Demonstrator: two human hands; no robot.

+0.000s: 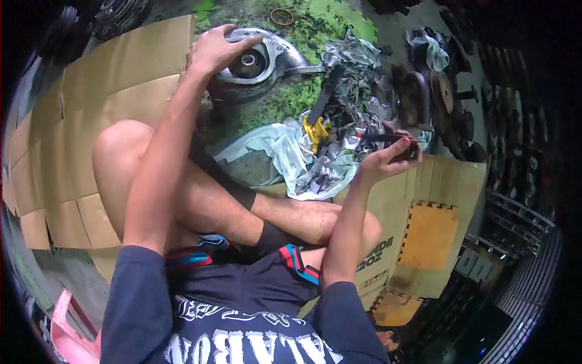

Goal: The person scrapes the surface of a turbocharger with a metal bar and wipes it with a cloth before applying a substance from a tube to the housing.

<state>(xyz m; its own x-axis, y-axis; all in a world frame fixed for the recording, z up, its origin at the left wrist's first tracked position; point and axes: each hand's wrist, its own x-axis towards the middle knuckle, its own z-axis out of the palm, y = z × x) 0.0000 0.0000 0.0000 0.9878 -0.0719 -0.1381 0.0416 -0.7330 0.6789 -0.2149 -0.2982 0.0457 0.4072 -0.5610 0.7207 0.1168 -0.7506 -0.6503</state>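
Observation:
My left hand (218, 50) rests on the rim of a grey metal snail-shaped housing (291, 59), its fingers spread around the round opening. Inside that opening a dark recess with a small round hub (247, 60) shows. Off to the right, my right hand (391, 159) is closed, palm up, around a slim black tool (382, 138) with a red end; its exact kind cannot be made out. Between the hands lie crumpled grey and pale rags (282, 145). Among them is a yellow-handled piece (316, 133) with a long dark strip.
A thin orange-brown ring (282, 17) lies beyond the housing. Flattened cardboard (121, 73) covers the floor at left, and more cardboard (388, 255) lies at right. Dark metal parts, including a disc (442, 91), crowd the right side. A pink plastic object (73, 330) stands at lower left.

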